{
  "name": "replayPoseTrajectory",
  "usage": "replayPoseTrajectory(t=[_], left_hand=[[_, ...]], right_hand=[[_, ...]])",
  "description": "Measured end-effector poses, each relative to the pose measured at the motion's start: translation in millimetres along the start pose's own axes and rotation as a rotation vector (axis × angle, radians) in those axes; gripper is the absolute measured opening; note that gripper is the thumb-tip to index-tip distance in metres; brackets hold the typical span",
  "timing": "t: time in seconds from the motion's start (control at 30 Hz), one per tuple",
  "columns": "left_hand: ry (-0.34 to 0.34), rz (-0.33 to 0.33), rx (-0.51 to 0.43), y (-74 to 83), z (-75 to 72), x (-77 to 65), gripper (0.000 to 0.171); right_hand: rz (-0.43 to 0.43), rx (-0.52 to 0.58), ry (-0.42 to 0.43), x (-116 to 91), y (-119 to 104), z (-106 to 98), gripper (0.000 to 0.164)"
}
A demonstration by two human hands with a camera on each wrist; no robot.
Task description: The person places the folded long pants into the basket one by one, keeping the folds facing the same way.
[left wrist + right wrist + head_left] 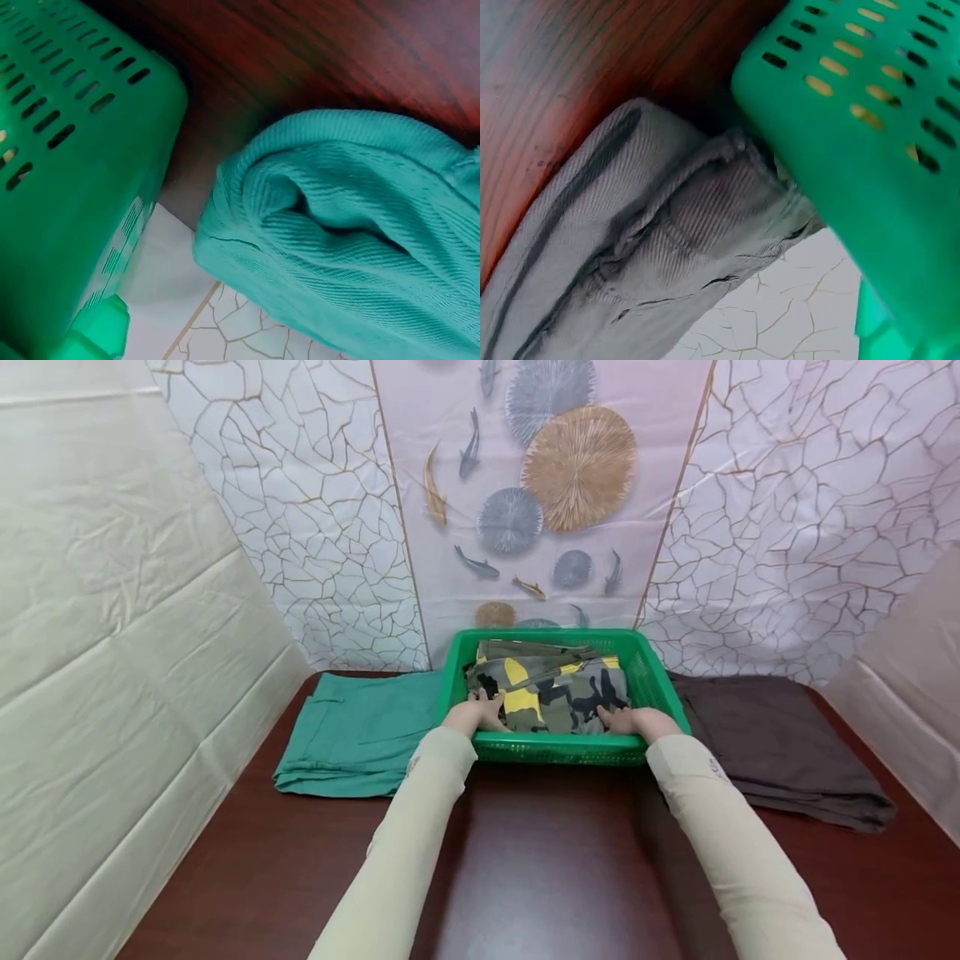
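Note:
A green plastic basket (558, 749) with slotted walls stands at the back of the table, against the patterned backdrop. Inside it lies a folded camouflage garment (558, 693) in grey, black and yellow. My left hand (478, 712) reaches over the front rim and touches the garment's left side, thumb and fingers spread. On the opposite side my right hand (632, 721) rests on the cloth with its fingers extended. Both wrist views miss the hands and show the basket's outer wall (82, 165) from either side.
Left of the basket lies a folded teal corduroy garment (360, 727). A folded dark brown garment (780, 743) lies to the right, close against the basket wall. The dark red wooden table (555, 860) extends toward me, with cream fabric walls (142, 610) at both sides.

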State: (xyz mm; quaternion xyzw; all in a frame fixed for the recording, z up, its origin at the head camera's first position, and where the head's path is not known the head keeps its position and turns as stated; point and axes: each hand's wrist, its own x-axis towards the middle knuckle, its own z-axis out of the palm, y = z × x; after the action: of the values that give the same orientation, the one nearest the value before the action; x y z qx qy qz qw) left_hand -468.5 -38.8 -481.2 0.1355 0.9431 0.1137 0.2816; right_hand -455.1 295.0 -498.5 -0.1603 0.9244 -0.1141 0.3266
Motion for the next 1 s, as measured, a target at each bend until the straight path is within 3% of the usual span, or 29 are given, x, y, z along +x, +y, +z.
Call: replayPoseTrajectory(t=[0.13,0.17,0.2,0.3,0.43,0.5,0.63,0.73,1.0], left_hand=[[0.076,0.033,0.004,1.3,1.3,14.0,0.099],[0.08,0.038,0.041,3.3,-0.3,14.9,0.097],[0.083,0.04,0.07,6.0,-2.8,10.3,0.097],[0.086,0.052,0.142,27.3,-19.3,-41.1,0.092],[0.174,0.121,0.113,53.8,-38.7,-123.2,0.075],[0.231,0.184,0.062,54.5,-41.5,-145.6,0.066],[0.302,0.312,0.014,40.6,-43.1,-164.0,0.061],[0.369,0.366,-0.041,27.5,-42.0,-172.9,0.058],[0.651,0.345,-0.342,-9.7,-33.4,-195.8,0.04]], right_hand=[[-0.062,0.011,0.09,-84.1,-71.6,-17.4,0.074],[-0.075,-0.01,0.119,-101.8,-87.7,-20.3,0.07],[-0.088,-0.025,0.14,-114.4,-98.0,-22.5,0.065],[-0.119,-0.072,0.206,-139.1,-114.3,-28.0,0.057],[-0.124,-0.103,0.338,-159.5,-116.7,-34.8,0.048],[-0.133,-0.117,0.406,-166.1,-115.3,-37.0,0.044],[-0.114,-0.133,0.549,-178.4,-112.0,-39.6,0.035],[-0.075,-0.108,0.638,-187.1,-108.7,-39.9,0.032],[-0.042,-0.027,0.741,-206.5,-97.9,-35.3,0.031]])
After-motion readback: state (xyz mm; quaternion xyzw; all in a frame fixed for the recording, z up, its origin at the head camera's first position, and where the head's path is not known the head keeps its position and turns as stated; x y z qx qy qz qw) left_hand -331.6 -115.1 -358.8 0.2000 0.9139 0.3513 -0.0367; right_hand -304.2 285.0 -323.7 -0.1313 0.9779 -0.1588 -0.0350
